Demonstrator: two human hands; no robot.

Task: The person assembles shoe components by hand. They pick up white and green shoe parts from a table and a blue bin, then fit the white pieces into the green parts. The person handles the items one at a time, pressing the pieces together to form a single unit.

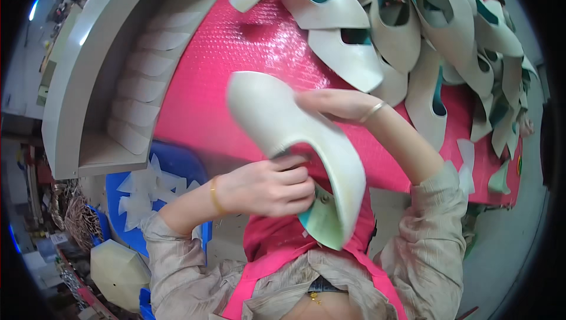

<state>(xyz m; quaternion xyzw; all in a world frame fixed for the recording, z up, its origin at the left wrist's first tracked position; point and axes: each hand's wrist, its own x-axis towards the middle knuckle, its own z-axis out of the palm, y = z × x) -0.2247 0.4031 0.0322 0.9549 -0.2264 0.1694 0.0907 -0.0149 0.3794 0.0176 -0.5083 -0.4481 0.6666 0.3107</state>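
A white shoe upper (pixel 339 149) with a green and teal lining is held tilted in front of my body, above the near edge of the table. My left hand (pixel 268 187) is closed at its opening, fingers curled around the inner edge. My right hand (pixel 339 106), a little blurred, lies with fingers stretched flat against the upper's outer side near the toe. The right fingertips are partly lost against the white surface. Part of the lining (pixel 324 222) shows below my left hand.
Many similar white uppers (pixel 395 37) are heaped at the far right of the pink table (pixel 206 96). A grey box-like shelf (pixel 73 84) on the left holds a row of white curved pieces (pixel 138 87). Below it, a blue stool (pixel 121 199) bears translucent scraps (pixel 147 187).
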